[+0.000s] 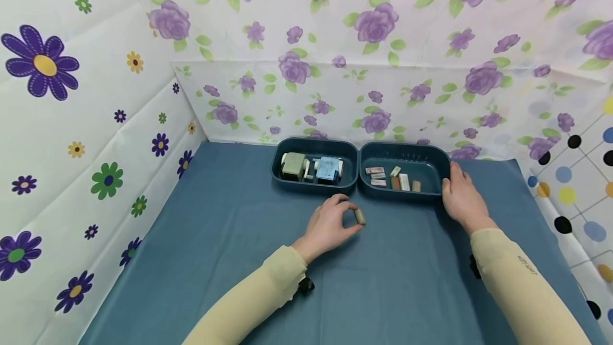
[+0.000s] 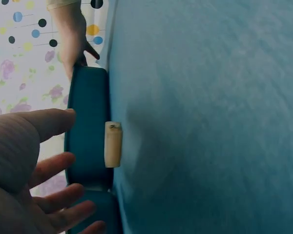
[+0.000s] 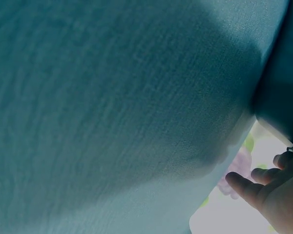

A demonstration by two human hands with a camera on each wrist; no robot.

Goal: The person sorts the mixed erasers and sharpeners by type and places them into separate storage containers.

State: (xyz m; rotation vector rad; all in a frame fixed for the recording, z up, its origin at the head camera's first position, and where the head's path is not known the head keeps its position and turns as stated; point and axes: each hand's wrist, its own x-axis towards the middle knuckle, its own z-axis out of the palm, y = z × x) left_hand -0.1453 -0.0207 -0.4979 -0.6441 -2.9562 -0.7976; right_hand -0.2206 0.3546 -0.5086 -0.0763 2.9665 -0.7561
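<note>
My left hand (image 1: 330, 225) reaches over the table with thumb and fingers apart around a small tan block (image 1: 359, 216), like an eraser. In the left wrist view, a gap shows between the fingertips (image 2: 68, 158) and the block (image 2: 113, 145), which is in front of the right-hand tray. My right hand (image 1: 463, 198) rests against the right end of that dark teal tray (image 1: 431, 169), with fingers extended in the right wrist view. Inside it lie several small pink, white, orange and tan eraser-like pieces (image 1: 405, 182).
A matching tray (image 1: 313, 188) touches the first on the left. It holds a green crank pencil sharpener (image 1: 293, 165) and a blue one (image 1: 329, 169). A blue cloth (image 1: 215, 260) covers the table. Flowered sheets (image 1: 306, 31) stand behind both trays.
</note>
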